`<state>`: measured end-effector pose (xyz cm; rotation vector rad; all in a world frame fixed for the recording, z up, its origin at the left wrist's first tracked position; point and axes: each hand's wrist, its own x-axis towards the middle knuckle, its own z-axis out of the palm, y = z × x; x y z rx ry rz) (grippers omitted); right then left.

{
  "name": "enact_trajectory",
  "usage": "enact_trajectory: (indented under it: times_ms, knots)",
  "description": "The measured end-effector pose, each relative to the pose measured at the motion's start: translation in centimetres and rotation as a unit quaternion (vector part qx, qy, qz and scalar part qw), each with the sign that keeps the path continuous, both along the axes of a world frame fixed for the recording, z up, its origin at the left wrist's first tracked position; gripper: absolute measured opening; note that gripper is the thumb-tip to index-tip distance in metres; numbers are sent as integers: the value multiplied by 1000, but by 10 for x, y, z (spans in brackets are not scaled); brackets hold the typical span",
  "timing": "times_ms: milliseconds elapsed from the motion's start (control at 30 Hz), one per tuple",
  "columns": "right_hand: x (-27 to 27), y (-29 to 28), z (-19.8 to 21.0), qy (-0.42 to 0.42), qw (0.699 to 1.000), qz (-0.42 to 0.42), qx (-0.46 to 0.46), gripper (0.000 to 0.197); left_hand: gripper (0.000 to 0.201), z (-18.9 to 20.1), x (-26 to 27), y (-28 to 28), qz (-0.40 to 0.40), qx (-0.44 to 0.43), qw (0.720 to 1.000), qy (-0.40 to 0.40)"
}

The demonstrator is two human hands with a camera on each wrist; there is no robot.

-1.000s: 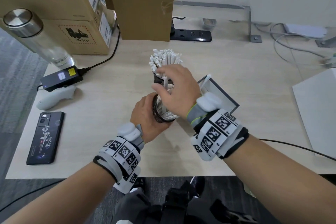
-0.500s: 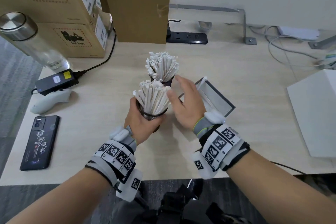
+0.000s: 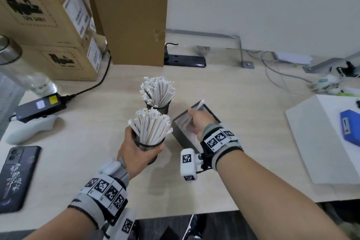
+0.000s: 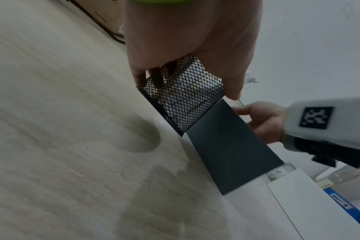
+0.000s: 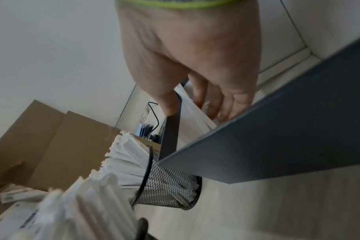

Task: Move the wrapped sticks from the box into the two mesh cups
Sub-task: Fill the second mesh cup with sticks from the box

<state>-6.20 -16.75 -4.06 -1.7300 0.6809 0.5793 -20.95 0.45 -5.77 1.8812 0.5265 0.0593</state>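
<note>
Paper-wrapped white sticks (image 3: 153, 128) fill the near black mesh cup (image 3: 145, 145), which the left hand (image 3: 134, 154) grips, lifted off the pale wooden bench (image 3: 224, 91). A second full mesh cup (image 3: 158, 106) stands behind, mid-bench. Beside them, the right hand (image 3: 198, 121) reaches into the dark grey box (image 4: 226, 138), fingers (image 5: 214, 100) on wrapped sticks inside; whether it grasps them I cannot tell.
</note>
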Motion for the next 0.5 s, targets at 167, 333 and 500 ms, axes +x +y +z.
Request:
enact_trajectory:
  times_ms: [167, 333, 500]
  knots:
    - [2, 1, 2, -91, 984, 78, -133, 23, 80, 0, -3, 2, -2, -7, 1000, 4]
    - [2, -17, 27, -119, 896, 256, -342, 22, 77, 0, 2, 3, 3, 1, 1000, 9]
    - [-4, -15, 12, 38, 879, 325, -346, 57, 77, -5, 5, 2, 0, 0, 1000, 14]
